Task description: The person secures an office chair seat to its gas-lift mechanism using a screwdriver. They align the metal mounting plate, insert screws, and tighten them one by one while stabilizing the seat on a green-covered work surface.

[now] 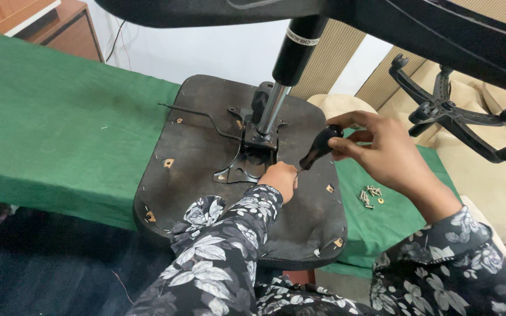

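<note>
upturned black chair seat (pixel 206 146) lying underside-up on a green cloth (pixel 60 129), its long axis running from near to far. metal mechanism plate (pixel 247 161) bolted at the middle, with a gas lift cylinder (pixel 279 88) rising from it and leaning up toward the far right. thin lever rod (pixel 197 114) sticking out to the left.

screwdriver (pixel 319 149) set at a slant: black handle up and to the right, thin shaft pointing down and to the left, tip meeting the seat just right of the plate. right hand (pixel 382 149) curled around the handle, fingers wrapped, wrist bent and forearm coming in from the near right. left hand (pixel 279 178) closed into a loose fist at the tip, knuckles up, whether pinching anything cannot be told; floral sleeve (pixel 218 246) reaching in from the near side.

small heap of screws (pixel 370 196) on the cloth right of the seat. black star-shaped chair base (pixel 458 117) lying far right.
</note>
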